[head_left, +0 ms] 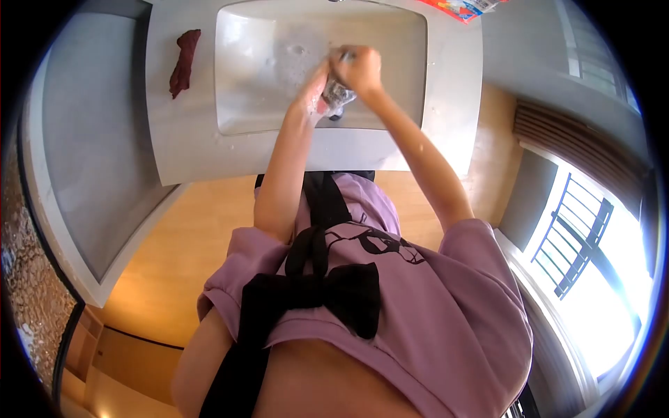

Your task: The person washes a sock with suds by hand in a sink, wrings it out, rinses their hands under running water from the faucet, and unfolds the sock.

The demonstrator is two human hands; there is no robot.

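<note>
Over the white sink (390, 83), my two hands are pressed together around a small wet dark cloth (339, 95) covered in suds; its exact kind I cannot make out. My right hand (357, 67) is closed in a fist at the top of the cloth, slightly blurred. From the left, my left hand (315, 94) grips it, with foam on the wrist and the fingers partly hidden behind the right hand. Below them hangs a soapy part of the cloth. Suds lie in the basin under the hands.
A crumpled maroon cloth (185, 63) lies on the counter (185, 139) left of the basin. A red and white plastic packet (463, 8) rests at the back right corner. A barred window (582, 230) is at the right. Long black apron ties hang down my front.
</note>
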